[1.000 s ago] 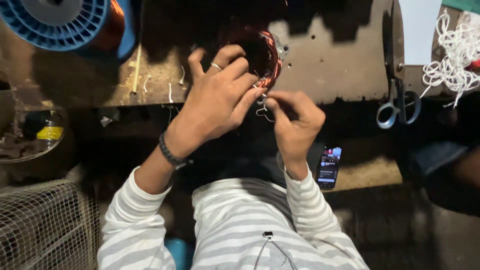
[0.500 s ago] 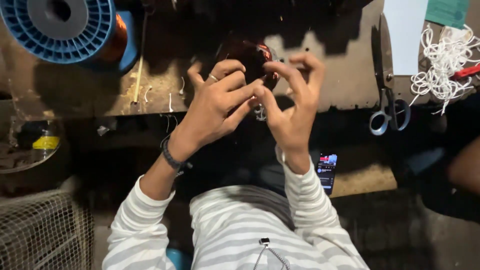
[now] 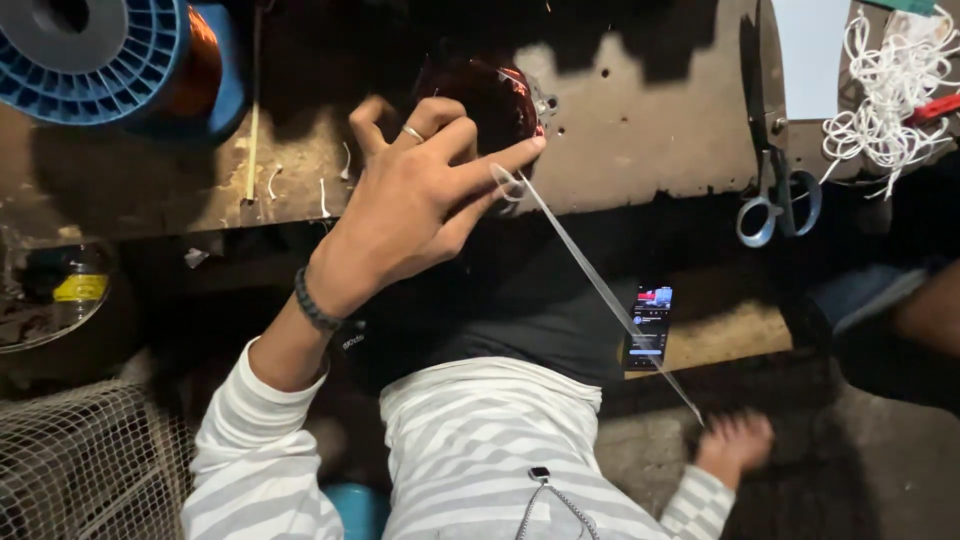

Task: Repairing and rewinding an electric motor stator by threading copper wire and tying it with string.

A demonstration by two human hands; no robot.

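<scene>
My left hand (image 3: pixel 415 200) rests on a dark copper-wire coil (image 3: pixel 490 95) lying on the worn workbench (image 3: pixel 640 120); its fingers press on the coil and on the end of a thin white tape (image 3: pixel 600 290). The tape runs taut down and to the right to my right hand (image 3: pixel 735 445), which is pulled back low beside my hip and grips its far end. A ring and a dark bracelet are on the left hand. Striped sleeves cover both arms.
A blue spool of copper wire (image 3: pixel 100 55) stands at the bench's left. Scissors (image 3: pixel 775 190) hang at the right edge, with a tangle of white cord (image 3: pixel 885 95) beyond. A lit phone (image 3: pixel 650 325) lies on my lap. Wire mesh (image 3: pixel 80 470) sits lower left.
My right hand has left the coil and drawn down and to the right, pulling the tape out taut. My left hand has stayed on the coil.
</scene>
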